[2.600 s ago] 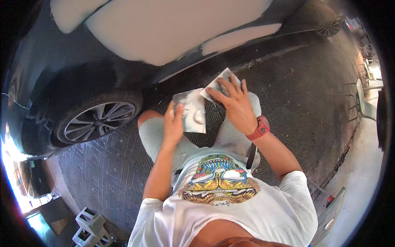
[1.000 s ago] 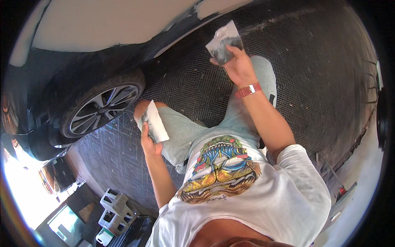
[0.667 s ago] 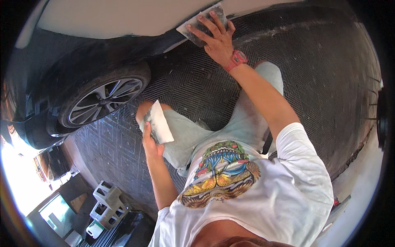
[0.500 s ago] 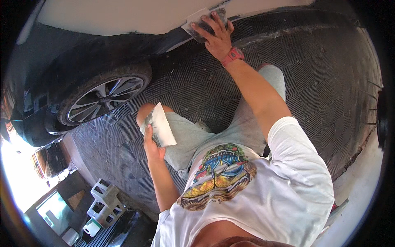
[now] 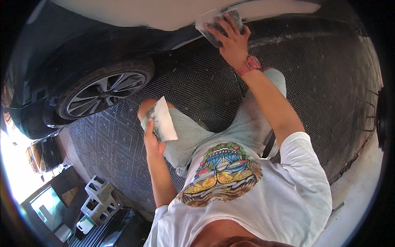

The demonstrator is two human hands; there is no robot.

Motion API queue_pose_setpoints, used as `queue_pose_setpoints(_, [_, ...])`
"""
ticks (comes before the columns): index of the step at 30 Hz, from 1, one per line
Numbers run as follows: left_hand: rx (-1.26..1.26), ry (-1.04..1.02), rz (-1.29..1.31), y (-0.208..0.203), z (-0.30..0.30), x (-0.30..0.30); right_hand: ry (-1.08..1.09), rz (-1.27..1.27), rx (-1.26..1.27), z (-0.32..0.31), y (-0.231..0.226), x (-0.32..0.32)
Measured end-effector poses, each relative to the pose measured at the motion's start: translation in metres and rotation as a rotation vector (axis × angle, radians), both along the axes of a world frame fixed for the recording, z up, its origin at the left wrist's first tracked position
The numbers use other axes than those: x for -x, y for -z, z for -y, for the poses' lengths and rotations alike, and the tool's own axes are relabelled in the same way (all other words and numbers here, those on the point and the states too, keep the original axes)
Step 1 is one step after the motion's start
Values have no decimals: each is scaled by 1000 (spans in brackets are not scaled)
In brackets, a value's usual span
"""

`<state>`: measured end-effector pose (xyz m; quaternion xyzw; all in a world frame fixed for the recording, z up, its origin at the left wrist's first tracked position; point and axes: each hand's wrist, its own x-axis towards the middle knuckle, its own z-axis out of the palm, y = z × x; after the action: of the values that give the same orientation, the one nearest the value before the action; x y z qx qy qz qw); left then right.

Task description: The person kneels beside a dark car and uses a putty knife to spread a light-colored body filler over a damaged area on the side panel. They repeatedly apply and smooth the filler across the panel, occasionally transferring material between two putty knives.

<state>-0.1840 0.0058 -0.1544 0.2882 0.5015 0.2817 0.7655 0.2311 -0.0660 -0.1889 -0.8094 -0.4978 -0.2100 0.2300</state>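
Note:
My right hand (image 5: 235, 48), with a red watch on its wrist, presses its spread fingers on a grey, worn sheet of sandpaper (image 5: 208, 25) at the top of the view. The sheet lies against the lower edge of the car's side panel (image 5: 164, 14), which has a pale, matte area over dark paint. Whether a block sits under those fingers is hidden. Over my left knee, my left hand (image 5: 153, 140) grips a second sheet (image 5: 166, 124), whitish with grey smudges, between thumb and fingers. It looks like sandpaper too.
Left of my knees is the car's wheel (image 5: 108, 94) with a spoked rim. Dark ribbed matting (image 5: 197, 90) covers the floor. A grey plastic step stool (image 5: 98, 201) and a white jug (image 5: 85, 224) stand at the lower left. A pale wall (image 5: 362, 181) runs along the right.
My right hand and its sandpaper have slid to the right along the panel's lower edge. My left hand keeps its sheet in nearly the same place. The whole view has shifted slightly.

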Motion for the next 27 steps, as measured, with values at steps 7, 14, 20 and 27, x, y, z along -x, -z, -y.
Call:
queue_pose_setpoints(7, [-2, -17, -13, -2, 1, 1, -28, -20, -166, -9, -32, 22])
queue_pose_setpoints(14, [9, -33, -43, -6, 3, -2, -35, 42, -125, -27, 31, 19])
queue_pose_setpoints(20, [5, -58, -61, -4, 2, 1, -5, -99, 4, 6, 29, 13])
queue_pose_setpoints(27, [14, -22, 0, -1, 1, 6, -37, 5, -268, -11, -19, 11])
